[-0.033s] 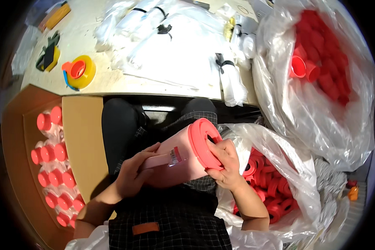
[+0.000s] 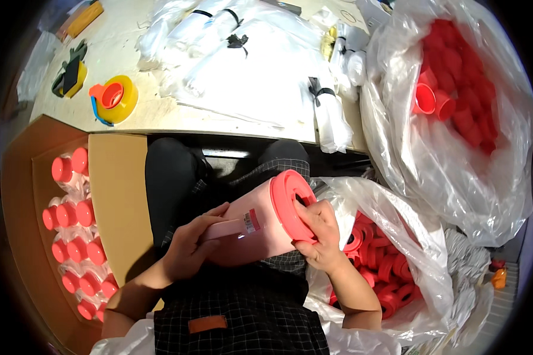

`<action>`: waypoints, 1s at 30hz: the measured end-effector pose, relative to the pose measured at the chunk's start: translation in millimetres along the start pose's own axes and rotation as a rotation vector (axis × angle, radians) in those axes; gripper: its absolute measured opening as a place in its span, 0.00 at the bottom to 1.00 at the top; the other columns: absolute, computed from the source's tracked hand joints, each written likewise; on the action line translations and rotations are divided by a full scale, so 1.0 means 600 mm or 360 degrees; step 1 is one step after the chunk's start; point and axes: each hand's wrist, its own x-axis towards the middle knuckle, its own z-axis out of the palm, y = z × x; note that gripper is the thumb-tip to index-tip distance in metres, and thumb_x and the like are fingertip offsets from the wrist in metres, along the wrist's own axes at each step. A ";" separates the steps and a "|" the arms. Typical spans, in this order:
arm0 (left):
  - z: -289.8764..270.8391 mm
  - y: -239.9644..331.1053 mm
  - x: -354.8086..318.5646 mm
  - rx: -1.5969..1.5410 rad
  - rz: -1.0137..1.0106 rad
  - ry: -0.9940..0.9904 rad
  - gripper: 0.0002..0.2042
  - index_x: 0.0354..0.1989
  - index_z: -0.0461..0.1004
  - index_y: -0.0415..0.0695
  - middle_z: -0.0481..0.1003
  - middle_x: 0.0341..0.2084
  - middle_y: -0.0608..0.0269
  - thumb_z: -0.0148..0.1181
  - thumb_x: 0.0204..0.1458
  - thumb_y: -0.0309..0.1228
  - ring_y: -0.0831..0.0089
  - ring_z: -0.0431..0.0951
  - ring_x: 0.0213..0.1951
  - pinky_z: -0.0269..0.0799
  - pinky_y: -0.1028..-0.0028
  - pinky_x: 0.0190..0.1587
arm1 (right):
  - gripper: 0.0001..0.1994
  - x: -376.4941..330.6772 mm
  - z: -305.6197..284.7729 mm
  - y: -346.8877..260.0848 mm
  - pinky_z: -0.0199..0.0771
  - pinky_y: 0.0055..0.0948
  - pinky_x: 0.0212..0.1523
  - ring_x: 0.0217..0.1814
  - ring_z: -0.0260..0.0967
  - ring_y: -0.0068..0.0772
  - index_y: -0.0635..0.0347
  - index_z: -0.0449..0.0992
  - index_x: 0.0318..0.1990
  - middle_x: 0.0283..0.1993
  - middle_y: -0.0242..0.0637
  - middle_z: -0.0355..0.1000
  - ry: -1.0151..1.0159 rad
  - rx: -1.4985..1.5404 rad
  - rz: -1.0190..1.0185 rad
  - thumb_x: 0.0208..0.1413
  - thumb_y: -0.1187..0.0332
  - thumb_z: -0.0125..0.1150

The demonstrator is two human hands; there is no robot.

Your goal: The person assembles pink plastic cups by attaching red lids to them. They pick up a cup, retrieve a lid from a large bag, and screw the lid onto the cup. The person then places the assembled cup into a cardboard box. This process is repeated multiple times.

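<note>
Over my lap lies a pale pink plastic jug (image 2: pixel 243 244), tilted so its coral-red lid (image 2: pixel 283 204) points up and to the right. My left hand (image 2: pixel 190 244) is closed around the jug's handle. A small tag with a red top (image 2: pixel 251 220) is stuck where the handle meets the body. My right hand (image 2: pixel 318 235) grips the lid, its thumb at the dark opening and its other fingers by the lower rim. Whether the lid is screwed tight cannot be seen.
At left, an open cardboard box (image 2: pixel 117 195) holds several bottles with red caps (image 2: pixel 77 248). A plastic bag of red lids (image 2: pixel 391 266) stands at right, below a larger bag of red cups (image 2: pixel 453 71). Tied plastic bags (image 2: pixel 249 83) and yellow tape (image 2: pixel 124 106) lie on the table.
The whole view has shifted very slightly. Both hands keep the same grip on the jug and its lid.
</note>
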 end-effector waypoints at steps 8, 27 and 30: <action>0.015 0.010 -0.019 0.0112 0.0030 -0.0030 0.21 0.56 0.69 0.38 0.59 0.68 0.40 0.60 0.52 0.16 0.51 0.71 0.63 0.74 0.66 0.56 | 0.32 -0.001 0.006 -0.028 0.62 0.32 0.43 0.39 0.62 0.34 0.66 0.75 0.58 0.37 0.38 0.66 0.0048 0.0110 0.0151 0.66 0.43 0.46; -0.011 0.152 0.124 0.1214 0.0937 -0.0218 0.06 0.29 0.76 0.42 0.77 0.28 0.63 0.64 0.50 0.31 0.63 0.76 0.31 0.69 0.69 0.37 | 0.31 0.123 0.021 0.115 0.75 0.32 0.51 0.44 0.77 0.36 0.74 0.79 0.42 0.40 0.47 0.80 -0.0464 0.0891 0.0649 0.72 0.51 0.37; -0.018 0.094 0.338 0.1190 0.1218 0.0227 0.02 0.28 0.76 0.43 0.75 0.26 0.61 0.63 0.48 0.23 0.62 0.74 0.28 0.68 0.67 0.32 | 0.21 0.136 0.019 0.122 0.75 0.37 0.47 0.41 0.76 0.49 0.70 0.79 0.39 0.37 0.49 0.77 -0.0386 0.0809 0.0369 0.71 0.61 0.42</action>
